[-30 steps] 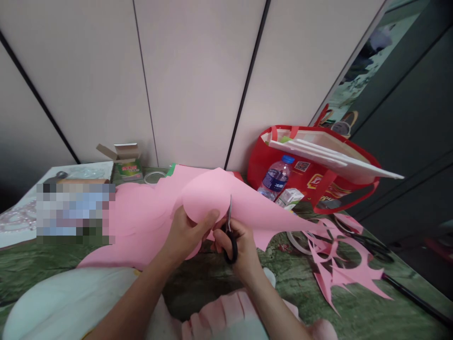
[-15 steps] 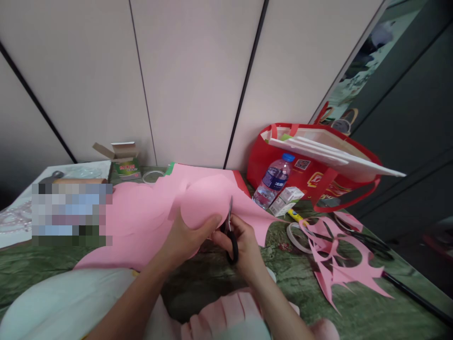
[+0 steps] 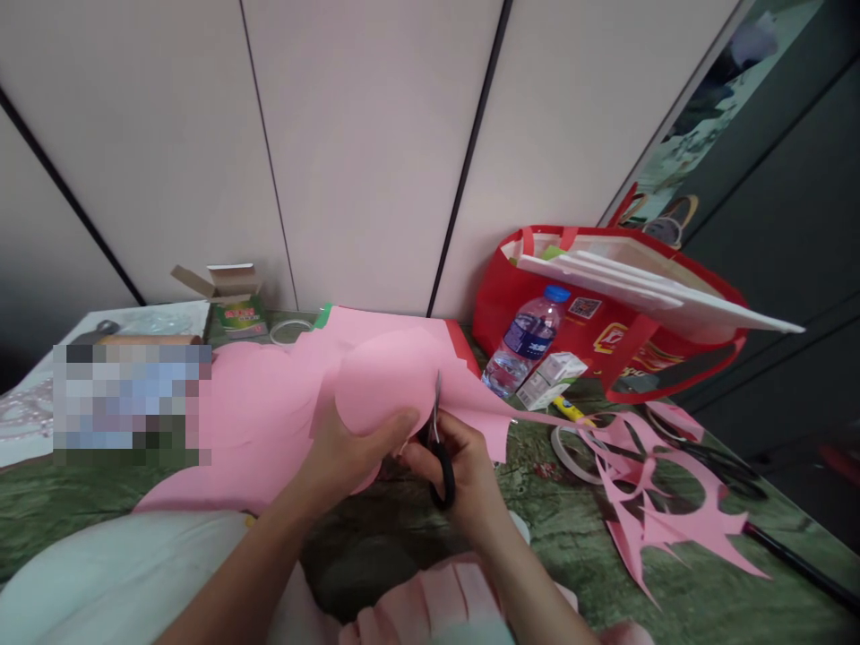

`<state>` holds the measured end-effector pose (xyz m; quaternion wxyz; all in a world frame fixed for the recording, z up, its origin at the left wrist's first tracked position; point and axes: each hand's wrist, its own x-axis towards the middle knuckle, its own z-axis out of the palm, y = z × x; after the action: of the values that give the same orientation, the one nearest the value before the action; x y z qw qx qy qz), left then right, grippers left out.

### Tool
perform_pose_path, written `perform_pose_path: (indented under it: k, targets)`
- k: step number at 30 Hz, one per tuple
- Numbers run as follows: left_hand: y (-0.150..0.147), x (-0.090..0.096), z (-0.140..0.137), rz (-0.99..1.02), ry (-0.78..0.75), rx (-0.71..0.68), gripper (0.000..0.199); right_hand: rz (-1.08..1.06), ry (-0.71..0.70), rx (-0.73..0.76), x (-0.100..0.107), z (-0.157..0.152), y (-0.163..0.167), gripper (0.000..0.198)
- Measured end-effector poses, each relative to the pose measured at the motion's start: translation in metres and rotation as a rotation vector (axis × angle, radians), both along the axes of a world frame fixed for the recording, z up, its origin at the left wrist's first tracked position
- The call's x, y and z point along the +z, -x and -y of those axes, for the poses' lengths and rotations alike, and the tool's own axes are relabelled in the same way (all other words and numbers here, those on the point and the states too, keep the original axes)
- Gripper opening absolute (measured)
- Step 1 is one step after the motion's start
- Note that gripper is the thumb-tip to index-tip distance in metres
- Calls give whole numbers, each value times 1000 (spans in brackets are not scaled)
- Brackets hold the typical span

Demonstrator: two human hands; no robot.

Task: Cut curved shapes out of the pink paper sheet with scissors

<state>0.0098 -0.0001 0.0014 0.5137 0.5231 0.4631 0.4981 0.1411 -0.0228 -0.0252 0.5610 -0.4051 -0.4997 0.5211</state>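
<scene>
Scissors (image 3: 439,445) in right hand (image 3: 474,466), pink paper (image 3: 386,381), apparently touching

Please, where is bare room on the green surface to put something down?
The green surface shows bare between right forearm and pink scraps, and left of the pink paper, beyond white fabric. Before the red bag, bottle and carton crowd it.

From here I see a greenish, wood-grained tabletop (image 3: 571,569) bearing pink sheets (image 3: 255,412) on the left, an opened box (image 3: 242,315) far left, and rightward a red bag (image 3: 494,300), bottle (image 3: 526,339), carton (image 3: 552,380) and nearer pink offcuts (image 3: 702,530).
</scene>
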Motion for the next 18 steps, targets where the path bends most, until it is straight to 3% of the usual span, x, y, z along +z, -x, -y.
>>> perform_pose_path:
  k: [8,18]
  targets:
    - [2,1,0,23,42,-21,24,-28,-12,-8,0,1,1,29]
    - [3,0,-2,20,-48,-26,19,13,10,-29,3,1,2,29]
